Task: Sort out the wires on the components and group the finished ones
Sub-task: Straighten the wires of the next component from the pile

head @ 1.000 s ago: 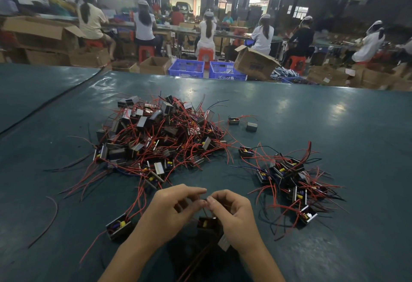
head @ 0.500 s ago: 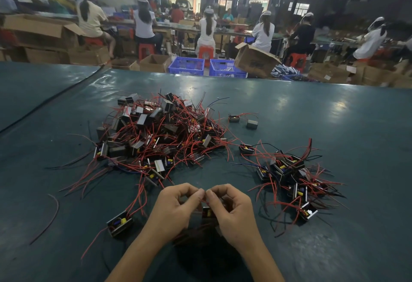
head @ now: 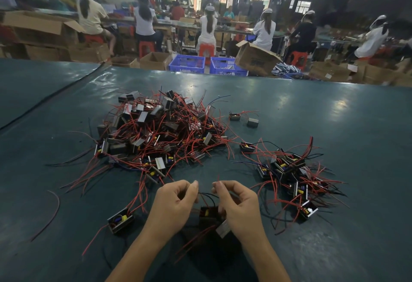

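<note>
Between my hands sits a small dark component (head: 208,213) with red and black wires. My left hand (head: 176,203) pinches one of its wires between thumb and fingertips. My right hand (head: 237,207) pinches another wire, its lower fingers curled against the component. A black wire runs between the two pinches. A large tangled pile of components (head: 160,130) with red wires lies ahead at centre left. A smaller group of components (head: 287,174) lies at the right. One single component (head: 120,220) lies at my left.
The dark green table (head: 334,114) stretches wide. Two stray components (head: 253,122) lie behind the piles. A loose red wire (head: 52,210) curves at the left. Beyond the far edge stand blue crates (head: 187,63), cardboard boxes and seated people at benches.
My hands have drawn apart, opening a gap between the fingertips and stretching a black wire across it. The component now shows between them.
</note>
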A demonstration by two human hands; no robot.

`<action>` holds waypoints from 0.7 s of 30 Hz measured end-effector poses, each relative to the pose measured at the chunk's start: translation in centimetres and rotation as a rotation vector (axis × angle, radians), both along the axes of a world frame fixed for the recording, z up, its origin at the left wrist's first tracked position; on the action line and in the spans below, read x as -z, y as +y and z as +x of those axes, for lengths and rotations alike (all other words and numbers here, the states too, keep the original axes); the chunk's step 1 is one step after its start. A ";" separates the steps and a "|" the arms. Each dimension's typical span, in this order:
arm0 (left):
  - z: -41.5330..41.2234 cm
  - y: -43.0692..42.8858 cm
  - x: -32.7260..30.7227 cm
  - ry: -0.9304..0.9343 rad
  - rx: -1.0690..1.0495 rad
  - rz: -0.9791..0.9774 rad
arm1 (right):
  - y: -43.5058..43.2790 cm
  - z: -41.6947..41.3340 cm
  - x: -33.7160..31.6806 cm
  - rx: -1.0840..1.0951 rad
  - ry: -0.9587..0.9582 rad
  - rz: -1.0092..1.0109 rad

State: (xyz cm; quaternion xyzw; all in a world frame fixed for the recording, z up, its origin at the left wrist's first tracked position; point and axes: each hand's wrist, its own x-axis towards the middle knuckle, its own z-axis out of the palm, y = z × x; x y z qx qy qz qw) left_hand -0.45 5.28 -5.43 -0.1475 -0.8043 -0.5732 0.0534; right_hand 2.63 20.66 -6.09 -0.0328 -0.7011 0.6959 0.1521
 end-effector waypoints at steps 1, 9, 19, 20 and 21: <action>0.1 0.1 0.0 -0.006 0.004 0.013 | 0.0 0.0 0.0 0.007 0.006 -0.007; 0.0 -0.3 -0.4 -0.025 0.058 0.070 | -0.1 0.1 0.3 0.061 0.077 0.106; -0.4 -1.5 -0.8 0.040 0.157 0.049 | -0.2 0.2 0.2 0.045 0.088 0.120; -0.4 -1.6 -0.8 0.044 0.162 0.046 | -0.2 0.2 0.1 0.044 0.091 0.123; -0.4 -1.6 -0.9 0.047 0.165 0.044 | -0.2 0.2 0.1 0.040 0.093 0.128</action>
